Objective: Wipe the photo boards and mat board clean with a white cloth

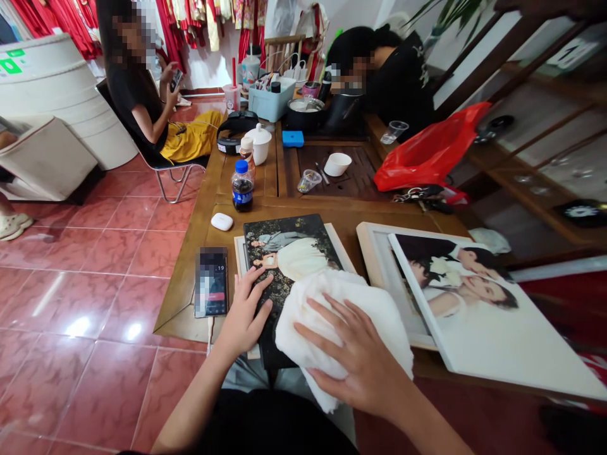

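A dark-edged wedding photo panel (284,253) lies flat on the wooden table in front of me, on top of a pale frame (339,243). My left hand (246,309) rests with spread fingers on the panel's left side. On its lower right part sits a bunched white towel (379,309), which hides that area. My right hand (348,354) holds the towel from above, fingers spread over it and pressing down. To the right, a second wedding photo panel (493,309) leans at a slant over a thick pale frame (370,253).
Left of the panel lies a phone (211,284) with a cable. Beyond it are a white case (222,221), a blue-capped bottle (243,186), a white bowl (338,164) and a red plastic bag (427,151). Two people (142,95) are near the table's far side.
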`<state>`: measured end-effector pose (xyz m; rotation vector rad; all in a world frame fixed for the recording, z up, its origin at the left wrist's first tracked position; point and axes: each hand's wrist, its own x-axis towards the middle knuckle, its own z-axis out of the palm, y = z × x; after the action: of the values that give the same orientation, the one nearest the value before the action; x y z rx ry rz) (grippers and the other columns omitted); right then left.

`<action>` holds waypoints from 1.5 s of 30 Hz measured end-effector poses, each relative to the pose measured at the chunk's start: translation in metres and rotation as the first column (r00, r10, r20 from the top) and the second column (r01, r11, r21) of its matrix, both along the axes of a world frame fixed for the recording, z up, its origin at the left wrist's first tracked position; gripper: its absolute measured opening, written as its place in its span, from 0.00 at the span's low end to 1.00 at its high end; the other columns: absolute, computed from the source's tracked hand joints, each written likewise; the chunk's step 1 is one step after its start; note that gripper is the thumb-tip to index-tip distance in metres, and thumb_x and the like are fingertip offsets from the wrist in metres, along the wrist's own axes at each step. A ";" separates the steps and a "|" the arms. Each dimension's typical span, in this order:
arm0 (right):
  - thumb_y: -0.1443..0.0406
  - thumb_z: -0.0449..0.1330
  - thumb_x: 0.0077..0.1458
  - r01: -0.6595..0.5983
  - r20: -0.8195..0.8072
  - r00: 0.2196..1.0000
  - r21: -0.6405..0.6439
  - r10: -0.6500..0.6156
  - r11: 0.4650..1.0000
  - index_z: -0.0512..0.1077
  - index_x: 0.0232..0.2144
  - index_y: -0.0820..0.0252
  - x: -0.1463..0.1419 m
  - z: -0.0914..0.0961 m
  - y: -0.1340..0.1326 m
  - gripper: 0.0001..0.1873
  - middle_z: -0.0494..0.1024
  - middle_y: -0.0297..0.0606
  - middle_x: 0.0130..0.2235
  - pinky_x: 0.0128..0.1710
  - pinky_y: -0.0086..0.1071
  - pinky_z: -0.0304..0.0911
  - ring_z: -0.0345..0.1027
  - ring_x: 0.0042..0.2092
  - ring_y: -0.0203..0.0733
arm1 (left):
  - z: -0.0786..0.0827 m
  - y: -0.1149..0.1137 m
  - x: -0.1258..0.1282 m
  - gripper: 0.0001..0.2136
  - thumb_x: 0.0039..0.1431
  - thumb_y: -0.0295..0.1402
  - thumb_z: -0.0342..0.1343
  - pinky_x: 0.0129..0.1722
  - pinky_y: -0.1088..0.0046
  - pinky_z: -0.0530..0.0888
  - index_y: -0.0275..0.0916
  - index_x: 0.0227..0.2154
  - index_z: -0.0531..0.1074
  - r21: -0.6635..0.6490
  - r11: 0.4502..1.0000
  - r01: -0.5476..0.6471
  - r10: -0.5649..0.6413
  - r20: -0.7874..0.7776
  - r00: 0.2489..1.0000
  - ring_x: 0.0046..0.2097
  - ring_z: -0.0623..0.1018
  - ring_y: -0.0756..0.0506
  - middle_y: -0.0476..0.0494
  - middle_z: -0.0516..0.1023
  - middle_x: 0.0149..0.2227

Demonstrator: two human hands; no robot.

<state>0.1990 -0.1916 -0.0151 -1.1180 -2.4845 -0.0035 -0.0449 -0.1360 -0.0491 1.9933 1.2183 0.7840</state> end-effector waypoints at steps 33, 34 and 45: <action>0.47 0.57 0.62 0.100 0.045 0.995 -0.187 -0.094 0.977 0.67 0.63 0.43 -0.066 0.000 0.181 0.29 0.59 0.41 0.70 0.63 0.57 0.51 0.53 0.67 0.60 | -0.005 0.001 0.000 0.18 0.74 0.37 0.44 0.72 0.44 0.38 0.44 0.63 0.62 0.023 1.000 -0.016 0.017 -0.031 0.999 0.74 0.52 0.38 0.37 0.55 0.70; 0.47 0.57 0.63 0.101 0.042 0.995 -0.187 -0.095 0.977 0.67 0.63 0.42 -0.064 0.001 0.181 0.29 0.59 0.41 0.69 0.63 0.57 0.51 0.53 0.67 0.60 | -0.004 0.001 0.000 0.18 0.74 0.37 0.44 0.72 0.44 0.38 0.44 0.63 0.62 0.019 1.000 -0.015 0.015 -0.030 0.999 0.74 0.52 0.37 0.37 0.55 0.70; 0.48 0.57 0.63 0.197 0.005 0.980 -0.150 -0.198 0.969 0.69 0.62 0.46 -0.024 -0.001 0.184 0.28 0.62 0.43 0.68 0.62 0.57 0.53 0.56 0.67 0.59 | -0.001 0.000 0.000 0.21 0.74 0.36 0.44 0.72 0.44 0.38 0.48 0.67 0.59 -0.007 1.000 -0.014 0.014 0.015 1.000 0.74 0.50 0.37 0.40 0.54 0.71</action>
<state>0.1753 -0.0080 -0.0161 -1.4207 -2.3867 0.1330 -0.0448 -0.1356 -0.0501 1.9718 1.2260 0.7990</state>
